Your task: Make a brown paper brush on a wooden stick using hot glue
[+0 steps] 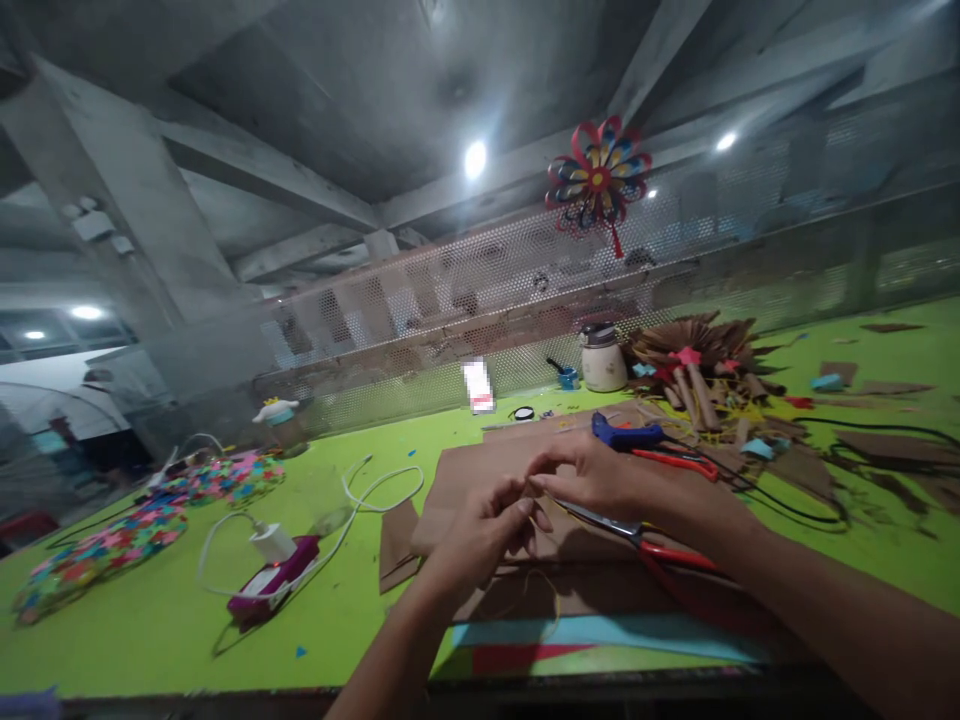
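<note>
Over brown paper sheets (465, 480), my left hand (499, 520) and my right hand (581, 475) meet at the fingertips. Both hands are pinched closed; whatever lies between the fingers is too small to make out. A thin yellow strand (556, 600) hangs below them onto the paper. Red-handled scissors (679, 556) lie under my right forearm, blades pointing toward my hands. Just beyond my right hand rests a blue glue gun (628, 433), beside another red-handled tool (675, 460). Light blue paper (600, 635) and a red piece (525, 655) lie at the near edge.
A purple power strip (274, 580) with a white plug and cable sits left. Colourful paper garlands (105, 555) lie far left. At the back stand a jar (602, 360) and a small blue cup (568, 378). Folded brown paper pieces (697, 380) and scraps cover the right side.
</note>
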A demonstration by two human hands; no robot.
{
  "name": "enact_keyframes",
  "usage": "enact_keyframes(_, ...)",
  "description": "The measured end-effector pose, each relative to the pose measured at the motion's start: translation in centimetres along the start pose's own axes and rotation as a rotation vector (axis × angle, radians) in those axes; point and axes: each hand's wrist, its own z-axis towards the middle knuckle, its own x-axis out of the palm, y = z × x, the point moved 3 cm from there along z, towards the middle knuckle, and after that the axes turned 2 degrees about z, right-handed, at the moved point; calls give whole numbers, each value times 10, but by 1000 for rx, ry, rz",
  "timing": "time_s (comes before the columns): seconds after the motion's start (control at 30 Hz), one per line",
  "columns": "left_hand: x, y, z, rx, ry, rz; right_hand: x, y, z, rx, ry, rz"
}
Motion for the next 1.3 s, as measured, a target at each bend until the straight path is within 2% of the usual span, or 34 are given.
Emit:
enact_keyframes(0.13, -1, 7, 0, 13, 40, -134, 3, -4, 0, 0, 12, 12)
enact_keyframes(0.37, 1, 12, 0, -29, 6, -209, 7, -7, 0, 38, 19, 48)
enact_keyframes(0.57, 1, 18, 4, -152, 30, -235, 11, -10, 1, 99, -4, 200)
enact_keyframes(0.73, -9, 13, -1, -60, -48, -304, 14, -20, 0, 212, -83, 157)
enact_keyframes(0.97, -23, -4, -15, 15, -119, -297, 25, -23, -6, 230, -57, 116)
enact_keyframes(1.1, -28, -8, -18, 66, -187, -271, 30, -6, -14, 222, -11, 109)
enact_keyframes(1.2, -31, -12, -17, 131, -256, -246, 36, 15, -19, 187, 104, 87)
enact_keyframes(1.3, -32, -16, -15, 179, -265, -248, 45, 29, -23, 139, 227, 72)
